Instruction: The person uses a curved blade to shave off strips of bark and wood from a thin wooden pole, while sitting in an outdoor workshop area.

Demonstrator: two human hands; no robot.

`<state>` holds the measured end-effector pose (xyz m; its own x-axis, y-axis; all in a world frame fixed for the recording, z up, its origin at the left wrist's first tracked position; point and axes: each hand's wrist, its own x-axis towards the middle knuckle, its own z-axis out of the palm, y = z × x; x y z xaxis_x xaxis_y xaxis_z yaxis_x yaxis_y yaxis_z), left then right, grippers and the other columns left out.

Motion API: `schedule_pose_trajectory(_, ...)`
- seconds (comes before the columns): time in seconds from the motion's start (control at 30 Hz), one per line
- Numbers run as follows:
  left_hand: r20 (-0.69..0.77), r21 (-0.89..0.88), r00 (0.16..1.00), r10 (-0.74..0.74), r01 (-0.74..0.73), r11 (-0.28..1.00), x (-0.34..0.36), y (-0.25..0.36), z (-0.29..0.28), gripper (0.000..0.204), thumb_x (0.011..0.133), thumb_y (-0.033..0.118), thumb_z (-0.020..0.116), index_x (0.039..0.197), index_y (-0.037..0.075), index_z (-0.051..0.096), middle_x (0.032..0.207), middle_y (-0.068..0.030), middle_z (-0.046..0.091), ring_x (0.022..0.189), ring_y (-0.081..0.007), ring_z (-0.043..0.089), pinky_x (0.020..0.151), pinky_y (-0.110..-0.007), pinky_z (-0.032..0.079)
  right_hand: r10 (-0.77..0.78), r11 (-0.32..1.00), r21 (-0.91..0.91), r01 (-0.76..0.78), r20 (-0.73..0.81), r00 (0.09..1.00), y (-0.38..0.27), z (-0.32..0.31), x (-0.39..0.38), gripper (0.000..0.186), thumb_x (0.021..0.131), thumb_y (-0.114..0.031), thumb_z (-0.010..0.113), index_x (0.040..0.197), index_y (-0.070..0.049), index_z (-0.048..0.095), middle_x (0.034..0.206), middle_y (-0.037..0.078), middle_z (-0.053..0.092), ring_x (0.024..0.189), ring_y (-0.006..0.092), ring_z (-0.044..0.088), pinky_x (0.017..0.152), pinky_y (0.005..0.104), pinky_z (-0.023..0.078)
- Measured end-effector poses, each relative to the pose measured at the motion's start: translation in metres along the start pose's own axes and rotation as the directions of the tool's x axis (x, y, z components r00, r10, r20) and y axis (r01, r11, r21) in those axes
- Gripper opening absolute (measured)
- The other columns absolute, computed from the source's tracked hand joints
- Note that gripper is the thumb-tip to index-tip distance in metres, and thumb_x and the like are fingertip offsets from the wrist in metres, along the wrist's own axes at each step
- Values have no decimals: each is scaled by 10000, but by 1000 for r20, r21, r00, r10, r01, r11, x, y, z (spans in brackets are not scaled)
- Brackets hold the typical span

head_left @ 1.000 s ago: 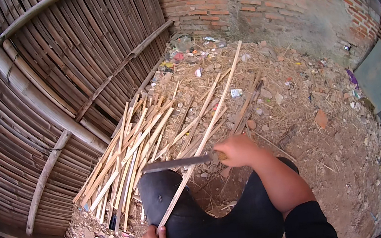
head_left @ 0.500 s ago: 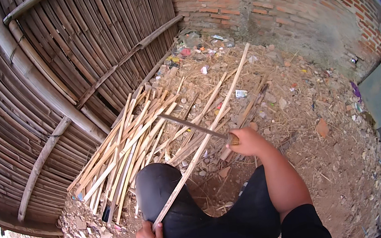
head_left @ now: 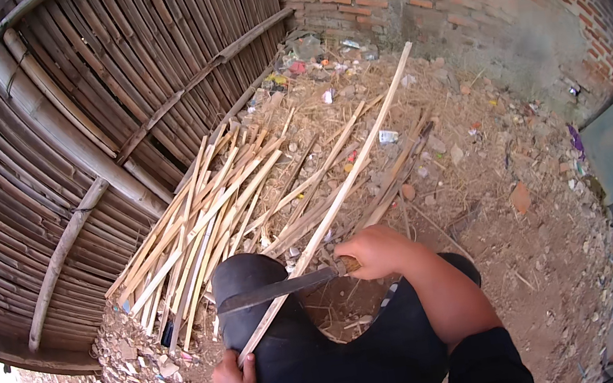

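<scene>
The left hand (head_left: 232, 376) grasped the near end of a long wooden strip (head_left: 339, 199), which slanted over the left thigh (head_left: 249, 274) toward the far right. The right hand (head_left: 378, 252) clenched a machete (head_left: 273, 291) by its handle, the blade crossing the strip leftward. More wooden sticks (head_left: 206, 229) lay piled at left.

Beneath us we see uneven brown earth ground (head_left: 556, 297). On its left lies a loose, crisscrossed pile of long, pale wooden strips (head_left: 205, 223); to the right of it we find dark, weathered wooden sticks (head_left: 398, 176). Dry, tan straw is strewn around a small white packet (head_left: 388, 136), a flat orange-brown shard (head_left: 520, 198) and a crumpled purple scrap (head_left: 576, 142).
</scene>
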<state>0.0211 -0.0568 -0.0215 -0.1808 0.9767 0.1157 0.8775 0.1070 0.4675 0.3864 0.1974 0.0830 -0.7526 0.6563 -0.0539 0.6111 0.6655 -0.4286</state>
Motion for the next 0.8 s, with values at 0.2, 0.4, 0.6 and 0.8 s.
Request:
schedule_pose_trajectory(0.2, -2, 17, 998, -64, 64, 998, 3, 10, 2, 376, 952, 415, 682, 927, 56, 575, 652, -221, 645, 593, -454, 661, 556, -558, 517, 463, 851, 330, -408, -108, 880, 59, -26, -15, 360, 868, -342, 781, 1089, -65, 717, 800, 163, 683, 766, 319, 689, 709, 453, 521)
schedule_pose_trajectory(0.4, 48, 49, 992, -116, 114, 992, 5, 11, -3, 423, 944, 465, 676, 925, 54, 580, 678, -224, 665, 629, -452, 682, 598, -559, 543, 332, 943, 106, -317, -209, 920, 38, -17, -14, 342, 874, -317, 753, 1076, -47, 696, 803, 168, 684, 774, 340, 697, 717, 449, 542)
schedule_pose_trajectory(0.6, 88, 61, 984, -154, 149, 987, 6, 16, -9, 451, 941, 490, 670, 914, 47, 588, 697, -233, 677, 656, -455, 693, 627, -553, 554, 30, 997, -74, -32, -21, 999, 0, 8, 7, 224, 787, -248, 729, 972, -130, 684, 829, 153, 701, 805, 385, 695, 718, 504, 547)
schedule_pose_trajectory(0.8, 73, 30, 985, -156, 154, 988, 4, 14, -9, 456, 940, 491, 673, 905, 45, 588, 701, -234, 679, 668, -450, 699, 637, -548, 556, 98, 994, 42, -101, 48, 994, 11, 0, 9, 236, 838, -301, 748, 980, -120, 697, 812, 144, 695, 785, 355, 699, 715, 488, 538)
